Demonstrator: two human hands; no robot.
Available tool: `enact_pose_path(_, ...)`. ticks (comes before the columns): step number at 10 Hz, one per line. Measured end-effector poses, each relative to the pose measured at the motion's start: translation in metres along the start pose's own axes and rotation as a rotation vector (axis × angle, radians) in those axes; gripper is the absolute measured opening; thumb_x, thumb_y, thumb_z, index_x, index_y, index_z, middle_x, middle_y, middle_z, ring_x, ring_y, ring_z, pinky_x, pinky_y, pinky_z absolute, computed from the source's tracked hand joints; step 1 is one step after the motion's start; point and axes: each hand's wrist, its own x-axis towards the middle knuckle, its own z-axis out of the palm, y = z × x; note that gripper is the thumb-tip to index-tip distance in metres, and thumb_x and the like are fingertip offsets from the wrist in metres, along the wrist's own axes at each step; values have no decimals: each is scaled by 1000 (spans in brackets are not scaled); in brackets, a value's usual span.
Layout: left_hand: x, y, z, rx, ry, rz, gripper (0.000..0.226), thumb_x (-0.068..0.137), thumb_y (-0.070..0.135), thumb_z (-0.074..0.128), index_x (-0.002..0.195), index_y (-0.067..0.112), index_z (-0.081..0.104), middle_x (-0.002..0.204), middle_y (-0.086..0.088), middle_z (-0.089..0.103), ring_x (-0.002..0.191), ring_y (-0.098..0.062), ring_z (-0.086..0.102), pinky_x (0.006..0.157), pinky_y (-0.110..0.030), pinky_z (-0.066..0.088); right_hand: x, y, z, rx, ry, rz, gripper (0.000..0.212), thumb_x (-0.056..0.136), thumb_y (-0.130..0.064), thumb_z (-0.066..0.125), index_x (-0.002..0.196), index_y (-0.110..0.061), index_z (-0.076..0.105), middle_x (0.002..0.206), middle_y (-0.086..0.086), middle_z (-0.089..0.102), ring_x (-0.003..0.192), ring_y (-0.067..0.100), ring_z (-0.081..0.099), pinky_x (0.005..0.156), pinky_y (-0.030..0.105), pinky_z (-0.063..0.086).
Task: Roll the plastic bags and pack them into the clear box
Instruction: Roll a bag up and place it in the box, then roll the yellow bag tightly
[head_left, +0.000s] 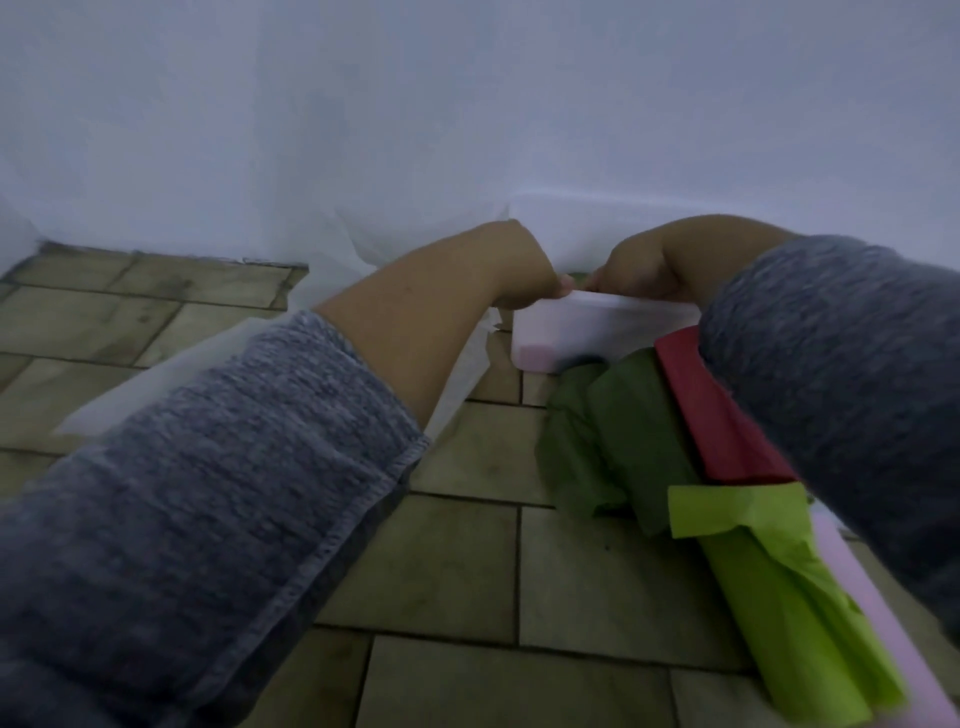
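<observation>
The clear box (582, 332) stands on the tiled floor by the white wall, with something pink low inside it. My left hand (524, 275) grips the box's left top rim. My right hand (639, 270) holds the top rim from the right; its fingers are partly hidden behind the box edge. Plastic bags lie in front of the box: a dark green one (602, 441), a red one (717, 415), a light green one (779, 597) and a pink one (852, 587) under my right sleeve.
A white, thin plastic sheet or bag (363, 249) lies crumpled against the wall behind my left forearm. The tiled floor (467, 571) stretches toward me. The white wall (467, 104) closes off the far side.
</observation>
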Motion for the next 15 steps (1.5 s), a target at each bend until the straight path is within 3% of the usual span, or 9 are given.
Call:
enact_pose_path(3, -75, -16, 39, -62, 325, 109, 54, 87, 51, 53, 128, 15, 48, 123, -11, 57, 98, -22, 56, 73, -27, 40, -128, 12, 4, 398, 628, -153, 19, 87, -19, 59, 99, -8, 69, 93, 10, 71, 89, 25, 68, 82, 38, 56)
enact_pose_path(5, -164, -25, 100, 329, -308, 47, 42, 80, 47, 56, 112, 20, 54, 117, -5, 54, 94, -21, 57, 79, -35, 49, -236, 34, 114, -30, 104, -74, 21, 87, -38, 57, 87, -22, 71, 88, -3, 70, 81, 11, 65, 74, 29, 52)
enact_pose_path(7, -179, -24, 120, 445, -251, 97, 58, 79, 46, 61, 125, 15, 42, 129, -12, 45, 109, -27, 52, 87, -37, 43, -213, 38, 209, -81, 483, 202, 39, 88, -25, 48, 127, -20, 42, 121, 8, 45, 110, 26, 49, 86, 37, 46)
enact_pose_path(9, -179, -28, 120, 408, -267, 83, 75, 76, 55, 65, 134, 16, 37, 141, -10, 37, 120, -29, 47, 98, -41, 42, -203, 35, 230, -7, 661, 230, 41, 81, -15, 51, 121, -18, 44, 115, 14, 46, 99, 34, 53, 76, 40, 46)
enact_pose_path(10, -184, -28, 119, 347, -253, 65, 72, 76, 53, 66, 133, 18, 40, 140, -7, 38, 119, -26, 47, 97, -38, 43, -206, 24, 244, 22, 667, 38, 48, 76, -14, 54, 122, -24, 43, 114, 10, 46, 95, 32, 54, 72, 38, 45)
enact_pose_path(11, -200, -28, 115, 117, -18, 104, 46, 82, 38, 62, 121, 19, 48, 125, -4, 44, 102, -21, 51, 80, -31, 43, -213, 7, 259, 107, 681, -174, 44, 75, -14, 53, 117, -26, 46, 111, 4, 47, 94, 30, 53, 67, 35, 38)
enact_pose_path(12, -218, -25, 109, -117, 311, 412, 20, 74, 25, 60, 92, 19, 55, 96, 4, 46, 79, -14, 46, 63, -26, 35, -219, -3, 268, 175, 709, -353, 38, 72, -15, 60, 109, -23, 53, 107, 1, 51, 90, 27, 53, 63, 31, 29)
enact_pose_path(13, -223, -16, 113, -54, 120, 568, 29, 74, 25, 66, 101, 21, 56, 101, 4, 51, 91, -17, 51, 76, -32, 41, -223, -3, 269, 300, 679, -409, 35, 73, -21, 67, 104, -24, 53, 107, -3, 54, 91, 21, 53, 61, 31, 27)
enact_pose_path(15, -220, -11, 124, 156, -34, 524, 45, 79, 31, 65, 122, 29, 52, 121, 5, 53, 110, -18, 49, 90, -34, 40, -231, 13, 253, 551, 561, -322, 38, 68, -31, 77, 99, -27, 55, 95, -12, 54, 91, 9, 52, 75, 28, 44)
